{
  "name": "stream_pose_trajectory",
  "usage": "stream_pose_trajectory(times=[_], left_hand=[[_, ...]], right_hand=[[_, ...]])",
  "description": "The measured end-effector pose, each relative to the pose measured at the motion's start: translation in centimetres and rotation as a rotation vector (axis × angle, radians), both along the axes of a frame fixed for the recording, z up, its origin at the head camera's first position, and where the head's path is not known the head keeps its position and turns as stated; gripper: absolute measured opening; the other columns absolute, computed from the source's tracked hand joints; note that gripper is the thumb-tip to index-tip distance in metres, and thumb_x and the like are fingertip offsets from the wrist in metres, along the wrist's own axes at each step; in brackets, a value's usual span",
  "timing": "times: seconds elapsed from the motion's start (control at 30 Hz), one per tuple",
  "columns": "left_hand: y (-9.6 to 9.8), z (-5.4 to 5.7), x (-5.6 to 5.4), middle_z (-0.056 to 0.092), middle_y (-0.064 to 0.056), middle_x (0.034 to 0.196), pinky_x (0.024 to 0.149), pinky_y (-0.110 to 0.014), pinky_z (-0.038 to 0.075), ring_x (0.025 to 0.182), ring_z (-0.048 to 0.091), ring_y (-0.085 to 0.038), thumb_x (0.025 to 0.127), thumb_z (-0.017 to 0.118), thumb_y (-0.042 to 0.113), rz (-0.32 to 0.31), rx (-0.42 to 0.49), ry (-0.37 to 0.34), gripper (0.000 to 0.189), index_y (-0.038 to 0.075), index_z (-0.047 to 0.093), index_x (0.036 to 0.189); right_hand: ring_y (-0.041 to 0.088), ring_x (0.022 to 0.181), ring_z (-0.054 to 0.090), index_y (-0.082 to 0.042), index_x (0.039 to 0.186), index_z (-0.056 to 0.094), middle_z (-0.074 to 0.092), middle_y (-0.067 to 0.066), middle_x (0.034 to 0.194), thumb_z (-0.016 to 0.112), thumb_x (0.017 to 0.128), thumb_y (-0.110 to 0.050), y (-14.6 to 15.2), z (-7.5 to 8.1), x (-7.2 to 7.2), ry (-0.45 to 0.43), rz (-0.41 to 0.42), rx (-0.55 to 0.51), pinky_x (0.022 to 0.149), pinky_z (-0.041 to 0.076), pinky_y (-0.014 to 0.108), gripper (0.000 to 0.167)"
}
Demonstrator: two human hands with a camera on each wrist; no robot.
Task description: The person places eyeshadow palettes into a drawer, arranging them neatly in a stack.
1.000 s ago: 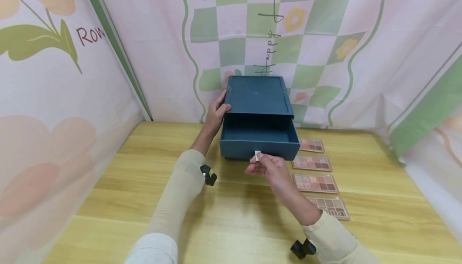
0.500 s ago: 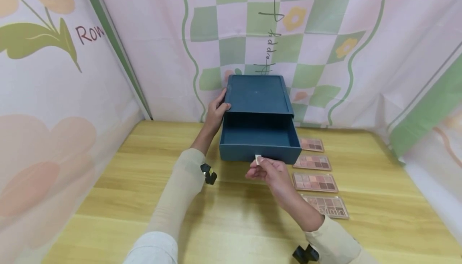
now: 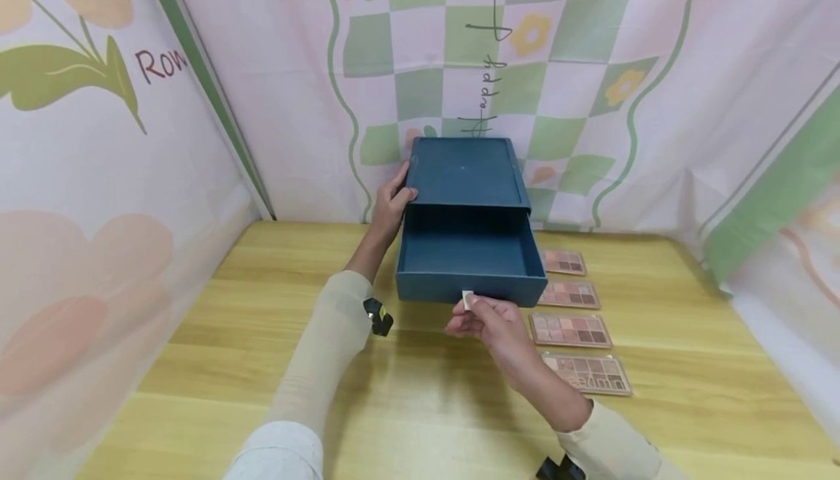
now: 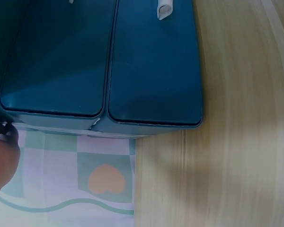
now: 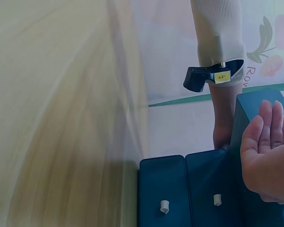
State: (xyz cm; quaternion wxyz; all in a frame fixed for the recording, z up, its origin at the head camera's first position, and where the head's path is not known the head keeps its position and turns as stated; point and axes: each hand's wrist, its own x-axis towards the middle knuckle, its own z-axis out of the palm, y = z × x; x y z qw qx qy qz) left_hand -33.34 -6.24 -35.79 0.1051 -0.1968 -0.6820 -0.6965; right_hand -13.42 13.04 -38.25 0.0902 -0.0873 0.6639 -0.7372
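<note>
Drawer unit (image 3: 464, 173), top drawer (image 3: 429, 288) out | left hand (image 3: 390, 206) grips its side | right hand (image 3: 495, 322) pinches white tab (image 3: 467, 296) | four palettes (image 3: 571, 330) right of hands, nearest partly behind forearm (image 3: 558, 400)

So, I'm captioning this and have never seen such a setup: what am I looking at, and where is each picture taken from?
There is no machine: this is a person working bare-handed. The wide picture comes from a camera worn on the head; the other two come from wrist cameras. On the wooden table stands a dark blue drawer cabinet, with four flat palettes lying in a line to the right. The left hand rests against the cabinet's left side. The fingers of the right hand pinch the white tab of the top drawer, which stands open. The right wrist view shows two shut drawers beneath it.
</note>
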Motion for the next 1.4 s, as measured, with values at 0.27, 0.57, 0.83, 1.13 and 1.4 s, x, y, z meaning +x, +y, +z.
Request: stream_pose_trajectory(times=[0.27,0.57,0.83,1.13,1.4], left_hand=[[0.0,-0.1,0.0,0.028,-0.018,0.167,0.126,-0.043,0.026,0.157,0.027,-0.025,0.086,0.047,0.012,0.01,-0.002,0.0,0.075,0.0,0.03,0.158],[0.1,-0.2,0.0,0.028,-0.018,0.167,0.126,-0.043,0.025,0.156,0.028,-0.027,0.087,0.046,0.009,-0.001,0.008,-0.006,0.073,-0.003,0.029,0.157],[0.1,0.0,-0.1,0.031,-0.017,0.167,0.126,-0.041,0.026,0.156,0.029,-0.027,0.087,0.046,0.008,0.012,0.016,0.005,0.072,-0.002,0.032,0.157],[0.1,-0.1,-0.1,0.03,-0.018,0.166,0.125,-0.039,0.027,0.155,0.029,-0.026,0.086,0.046,0.009,0.011,0.023,0.005,0.073,-0.003,0.031,0.157],[0.0,-0.1,-0.2,0.029,-0.017,0.167,0.127,-0.044,0.025,0.157,0.026,-0.027,0.087,0.046,0.008,0.002,0.013,0.002,0.073,-0.002,0.03,0.157]], right_hand=[[0.007,0.082,0.073,-0.016,0.089,0.071,0.077,-0.009,0.08,0.045,0.108,-0.027,-0.1,-0.1,0.6,-0.029,0.022,-0.003,0.084,0.059,0.025,0.034],[0.007,0.082,0.074,-0.017,0.088,0.071,0.076,-0.009,0.08,0.045,0.108,-0.027,0.0,-0.1,1.0,-0.044,0.02,-0.005,0.085,0.059,0.026,0.034],[0.006,0.083,0.073,-0.019,0.089,0.07,0.076,-0.01,0.081,0.044,0.108,-0.03,0.1,-0.3,0.9,-0.036,0.035,-0.008,0.086,0.059,0.026,0.035],[0.006,0.084,0.074,-0.022,0.093,0.073,0.077,-0.011,0.084,0.043,0.109,-0.03,0.4,-0.2,1.0,0.013,0.081,-0.004,0.084,0.058,0.024,0.035],[0.006,0.086,0.075,0.007,0.11,0.07,0.078,-0.013,0.086,0.039,0.11,-0.03,1.9,0.3,1.5,0.08,0.096,0.145,0.085,0.058,0.024,0.048]])
